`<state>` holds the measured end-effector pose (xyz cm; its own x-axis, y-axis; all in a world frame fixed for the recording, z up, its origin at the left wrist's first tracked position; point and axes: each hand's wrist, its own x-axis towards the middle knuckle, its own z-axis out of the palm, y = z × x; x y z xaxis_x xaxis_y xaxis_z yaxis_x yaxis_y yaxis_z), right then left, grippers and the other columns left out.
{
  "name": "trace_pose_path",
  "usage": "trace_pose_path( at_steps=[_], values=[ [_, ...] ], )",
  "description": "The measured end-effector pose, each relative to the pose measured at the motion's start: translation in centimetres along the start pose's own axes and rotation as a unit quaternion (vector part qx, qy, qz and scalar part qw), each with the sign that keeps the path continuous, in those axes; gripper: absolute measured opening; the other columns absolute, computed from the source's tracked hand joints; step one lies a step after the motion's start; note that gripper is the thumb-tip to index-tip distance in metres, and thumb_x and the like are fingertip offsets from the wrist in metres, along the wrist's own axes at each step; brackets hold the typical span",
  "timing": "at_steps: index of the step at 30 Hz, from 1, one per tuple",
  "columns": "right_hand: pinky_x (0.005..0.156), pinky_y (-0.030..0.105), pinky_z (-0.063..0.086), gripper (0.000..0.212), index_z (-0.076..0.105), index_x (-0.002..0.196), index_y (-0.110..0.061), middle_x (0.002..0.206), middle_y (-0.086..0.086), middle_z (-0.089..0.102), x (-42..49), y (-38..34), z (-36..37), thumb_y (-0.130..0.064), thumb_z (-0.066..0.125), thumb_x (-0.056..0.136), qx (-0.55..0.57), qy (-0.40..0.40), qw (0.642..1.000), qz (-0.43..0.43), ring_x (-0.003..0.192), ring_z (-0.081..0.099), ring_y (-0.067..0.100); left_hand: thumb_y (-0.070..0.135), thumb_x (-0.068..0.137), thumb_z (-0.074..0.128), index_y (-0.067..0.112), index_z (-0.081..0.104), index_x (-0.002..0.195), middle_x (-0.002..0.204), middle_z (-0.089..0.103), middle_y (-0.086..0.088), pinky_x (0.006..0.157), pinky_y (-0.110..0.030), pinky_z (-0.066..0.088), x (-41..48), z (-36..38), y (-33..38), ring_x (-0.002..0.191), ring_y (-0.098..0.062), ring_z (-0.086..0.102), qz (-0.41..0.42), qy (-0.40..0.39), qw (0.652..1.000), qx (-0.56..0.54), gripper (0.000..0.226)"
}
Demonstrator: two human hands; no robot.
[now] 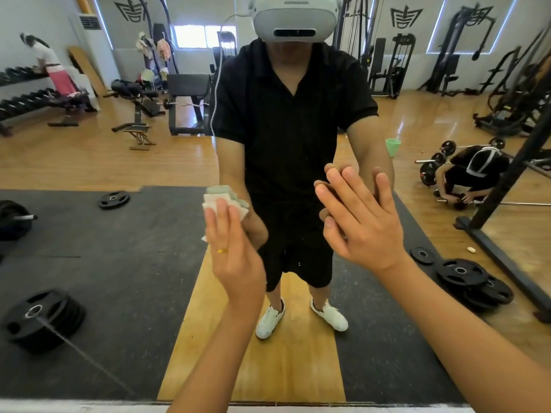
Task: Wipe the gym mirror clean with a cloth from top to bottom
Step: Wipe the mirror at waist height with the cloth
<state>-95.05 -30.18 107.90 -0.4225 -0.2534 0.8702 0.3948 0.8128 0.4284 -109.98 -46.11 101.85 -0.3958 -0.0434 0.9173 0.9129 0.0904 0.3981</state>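
Head view: the left hand (235,251) lies flat, fingers straight, pressing the folded cloth (224,201) to the mirror (104,257) about midway down the view, left of centre. The right hand (363,216) is spread, palm on the glass, holding nothing. To wipe well, I'd judge: press evenly, draw the cloth straight down to the bottom edge, overlap each stripe — and lift the bare palm off, since it may leave prints.
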Motion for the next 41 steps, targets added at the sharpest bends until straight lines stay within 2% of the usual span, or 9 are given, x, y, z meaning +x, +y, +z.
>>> trace_pose_path(
  at_steps=[7,10,16,21,24,27,32,36,41],
  values=[
    [0.128,0.05,0.011,0.059,0.048,0.154,-0.014,0.162,0.009,0.036,0.1,0.0,0.0,-0.024,0.057,0.096,0.011,0.004,1.0,0.005,0.155,0.028,0.024,-0.006,0.107,0.043,-0.001,0.045,0.144,0.154,0.042,-0.008,0.119,-0.05,0.038,-3.0,1.4,2.2,0.154,-0.023,0.028,0.071,-0.079,0.994,-0.017,0.037],
    [0.128,0.05,0.012,0.058,0.049,0.153,-0.014,0.162,0.008,0.037,0.2,0.0,-0.3,-0.023,0.057,0.097,0.027,0.0,1.0,0.012,0.155,0.028,0.023,-0.003,0.11,0.037,-0.002,0.047,0.141,0.151,0.046,-0.01,0.12,-0.045,0.038,-2.6,0.7,1.9,0.154,-0.021,0.027,0.082,-0.088,0.992,-0.024,0.032],
    [0.125,0.052,0.02,0.056,0.051,0.151,-0.015,0.16,0.007,0.039,0.3,-0.1,-0.6,-0.023,0.059,0.096,0.041,-0.005,0.999,0.018,0.154,0.029,0.021,-0.017,0.101,0.048,-0.011,0.056,0.136,0.146,0.05,-0.019,0.119,-0.038,0.039,4.1,0.3,2.5,0.147,-0.032,0.037,0.056,-0.005,0.998,-0.001,0.036],
    [0.12,0.056,0.028,0.055,0.052,0.151,-0.014,0.159,0.007,0.043,0.3,-0.1,-0.6,-0.023,0.059,0.097,0.046,-0.007,0.999,0.017,0.15,0.036,0.023,-0.007,0.105,0.05,-0.006,0.059,0.135,0.143,0.055,-0.018,0.108,-0.06,0.047,5.5,1.0,4.0,0.142,-0.035,0.043,0.178,-0.075,0.981,-0.005,0.032],
    [0.119,0.058,0.031,0.053,0.054,0.149,-0.013,0.157,0.008,0.047,0.4,-0.2,-0.7,-0.021,0.058,0.097,0.045,-0.008,0.999,0.018,0.148,0.041,0.025,-0.006,0.106,0.049,-0.003,0.057,0.135,0.138,0.059,-0.019,0.106,-0.059,0.049,4.1,0.7,2.3,0.137,-0.037,0.049,0.211,-0.067,0.975,0.018,0.03],
    [0.12,0.057,0.029,0.052,0.055,0.149,-0.013,0.156,0.009,0.049,0.4,-0.2,-0.9,-0.02,0.058,0.097,0.045,-0.009,0.999,0.021,0.147,0.043,0.025,-0.007,0.105,0.049,-0.002,0.056,0.136,0.139,0.059,-0.019,0.116,-0.05,0.043,0.9,0.5,1.2,0.137,-0.039,0.048,0.187,-0.065,0.979,0.047,0.032],
    [0.123,0.059,0.021,0.047,0.061,0.143,-0.009,0.153,0.015,0.051,0.0,0.2,-2.4,-0.007,0.058,0.096,0.106,-0.02,0.994,0.029,0.145,0.045,0.033,-0.008,0.105,0.05,-0.005,0.053,0.139,0.144,0.055,-0.021,0.105,-0.06,0.049,-1.2,1.4,1.9,0.148,-0.03,0.036,0.13,-0.047,0.989,0.048,0.034],
    [0.125,0.056,0.012,0.05,0.055,0.148,-0.009,0.161,0.012,0.038,-4.5,2.4,-4.5,-0.009,0.054,0.098,0.115,-0.038,0.99,0.07,0.15,0.037,0.031,-0.016,0.1,0.051,-0.006,0.05,0.142,0.151,0.047,-0.017,0.111,-0.058,0.045,-2.0,1.6,2.9,0.148,-0.033,0.035,0.088,-0.046,0.994,0.041,0.043],
    [0.127,0.056,0.005,0.058,0.047,0.153,-0.011,0.167,0.012,0.028,-9.3,6.4,-6.1,-0.015,0.06,0.097,0.074,-0.086,0.992,0.058,0.157,0.022,0.028,-0.022,0.098,0.049,-0.006,0.044,0.146,0.153,0.043,-0.017,0.121,-0.042,0.036,-3.1,2.3,4.2,0.15,-0.033,0.031,0.045,-0.034,0.998,0.027,0.051]
  ],
)
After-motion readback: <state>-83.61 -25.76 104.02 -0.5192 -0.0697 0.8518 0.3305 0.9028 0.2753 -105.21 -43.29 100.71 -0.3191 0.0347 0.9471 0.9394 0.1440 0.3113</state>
